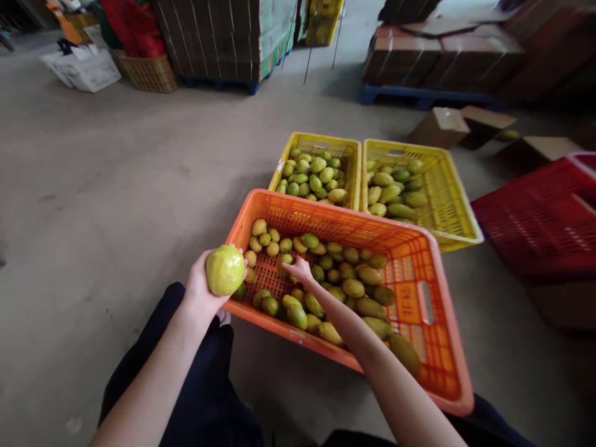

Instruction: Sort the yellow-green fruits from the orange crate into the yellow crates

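Observation:
My left hand (200,292), at the near left corner of the orange crate (321,217), is closed around a glossy yellow-green lemon-like fruit (225,270). This fruit is held up outside the rim. Inside the crate, my right hand (302,271) has its fingers on a smaller green lemon-like fruit (284,263). Beneath that hand, part of the slotted crate floor shows. Many similar fruits lie around it, with small yellowish ones (265,238) in the far left corner and a thick pile of green and yellow ones (354,287) towards the right. My right forearm hides some of them.
Two yellow crates (361,174) holding similar fruits stand against the far side of the orange crate. A red crate (535,211) is at the right, with cardboard boxes (440,127) behind. Loaded blue pallets (419,96) and a basket (149,73) stand farther back.

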`<state>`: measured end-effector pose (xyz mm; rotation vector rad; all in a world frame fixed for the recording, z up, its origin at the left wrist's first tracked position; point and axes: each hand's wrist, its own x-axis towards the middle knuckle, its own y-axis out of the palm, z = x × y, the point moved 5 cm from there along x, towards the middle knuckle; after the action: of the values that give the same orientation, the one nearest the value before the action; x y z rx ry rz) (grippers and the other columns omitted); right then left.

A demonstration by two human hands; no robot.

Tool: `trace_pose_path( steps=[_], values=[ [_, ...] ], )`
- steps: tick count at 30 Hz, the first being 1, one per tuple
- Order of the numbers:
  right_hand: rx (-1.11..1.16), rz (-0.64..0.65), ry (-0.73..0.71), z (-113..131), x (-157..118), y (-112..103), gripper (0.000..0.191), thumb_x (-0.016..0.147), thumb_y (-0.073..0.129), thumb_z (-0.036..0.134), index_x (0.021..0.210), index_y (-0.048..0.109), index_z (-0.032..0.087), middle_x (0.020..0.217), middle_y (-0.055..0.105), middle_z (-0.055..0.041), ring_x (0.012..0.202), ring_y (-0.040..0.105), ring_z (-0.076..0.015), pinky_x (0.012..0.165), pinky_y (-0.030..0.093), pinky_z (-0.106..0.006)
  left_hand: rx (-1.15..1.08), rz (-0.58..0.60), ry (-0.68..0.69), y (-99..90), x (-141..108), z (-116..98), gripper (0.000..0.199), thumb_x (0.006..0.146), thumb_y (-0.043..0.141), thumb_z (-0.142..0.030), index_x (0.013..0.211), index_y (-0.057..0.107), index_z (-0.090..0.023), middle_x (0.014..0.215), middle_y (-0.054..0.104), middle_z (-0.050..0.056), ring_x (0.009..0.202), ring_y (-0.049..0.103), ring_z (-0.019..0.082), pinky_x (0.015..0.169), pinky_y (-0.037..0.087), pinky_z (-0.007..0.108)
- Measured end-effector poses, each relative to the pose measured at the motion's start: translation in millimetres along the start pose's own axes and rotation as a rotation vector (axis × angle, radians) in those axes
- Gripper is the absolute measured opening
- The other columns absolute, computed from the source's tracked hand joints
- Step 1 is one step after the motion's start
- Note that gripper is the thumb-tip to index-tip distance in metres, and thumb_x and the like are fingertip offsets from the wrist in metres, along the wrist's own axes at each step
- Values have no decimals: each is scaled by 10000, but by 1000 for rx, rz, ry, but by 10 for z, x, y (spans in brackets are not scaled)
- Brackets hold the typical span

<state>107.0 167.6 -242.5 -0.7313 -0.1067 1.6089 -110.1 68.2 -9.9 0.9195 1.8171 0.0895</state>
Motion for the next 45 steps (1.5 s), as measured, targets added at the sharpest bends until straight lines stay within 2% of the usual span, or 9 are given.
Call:
trace_pose_path(
  steps=[3, 6, 11, 17, 21, 27, 30, 36, 45],
  values=[
    [181, -100, -10, 232, -228, -370, 206, 724, 672, 379, 725, 558, 208, 539, 550, 17, 551, 581, -164, 528, 464, -275, 10, 66, -11, 34, 42, 93, 219, 832, 469, -220, 916, 643, -118, 760, 699, 90, 645, 695, 213, 542, 567, 299],
    [373, -144, -81, 544, -490, -758, 251, 690, 641, 437, 719, 548, 206, 509, 522, 40, 425, 489, -124, 435, 444, -267, 38, 96, -58, 59, 69, 263, 220, 863, 455, -253, 904, 626, -122, 713, 687, 80, 592, 682, 206, 515, 556, 295],
    [611, -214, -268, 955, -1162, -1417, 363, 576, 730, 441, 803, 566, 210, 701, 634, 16, 559, 572, -135, 523, 520, -266, 70, 163, -143, 120, 114, 646, 231, 880, 471, -298, 956, 614, -134, 673, 665, 76, 557, 658, 201, 496, 538, 285],
    [638, -367, -428, 968, -2057, -1894, 450, 540, 842, 345, 805, 493, 241, 744, 636, 32, 702, 608, -170, 638, 532, -281, 15, 348, -104, 308, 12, 1046, 192, 854, 495, -254, 948, 622, -146, 757, 693, 69, 639, 679, 202, 589, 561, 303],
    [678, -362, -490, 835, -2297, -1842, 609, 473, 879, 262, 912, 458, 263, 885, 627, 33, 822, 633, -183, 742, 547, -303, -98, 607, -9, 529, -227, 1137, 177, 838, 487, -239, 836, 642, -152, 827, 719, 72, 722, 696, 201, 660, 566, 303],
    [733, -72, -516, 870, -2265, -1556, 693, 511, 869, 214, 1110, 526, 278, 1097, 657, -4, 1014, 650, -221, 896, 530, -347, -78, 609, 55, 631, -280, 1239, 167, 793, 540, -263, 818, 674, -166, 836, 729, 56, 729, 691, 198, 691, 554, 313],
    [691, -18, -532, 965, -2229, -1541, 702, 507, 886, 250, 1142, 586, 238, 1164, 679, -43, 1104, 632, -263, 990, 492, -390, -63, 613, 112, 669, -258, 1293, 189, 797, 542, -280, 809, 690, -162, 820, 730, 53, 792, 693, 181, 776, 539, 280],
    [485, -100, -613, 1014, -2192, -1472, 738, 503, 902, 277, 1172, 599, 206, 1176, 691, -80, 1115, 630, -283, 1014, 478, -418, 62, 670, 292, 685, -297, 1170, 272, 826, 482, -272, 754, 713, -147, 820, 734, 70, 818, 688, 179, 789, 525, 251],
    [332, -208, -623, 973, -2252, -1298, 557, 581, 842, 313, 1069, 598, 198, 934, 716, -37, 818, 669, -219, 780, 543, -330, 295, 808, 442, 551, -395, 1107, 274, 810, 483, -256, 758, 723, -134, 861, 738, 95, 844, 686, 219, 790, 515, 280]
  ],
)
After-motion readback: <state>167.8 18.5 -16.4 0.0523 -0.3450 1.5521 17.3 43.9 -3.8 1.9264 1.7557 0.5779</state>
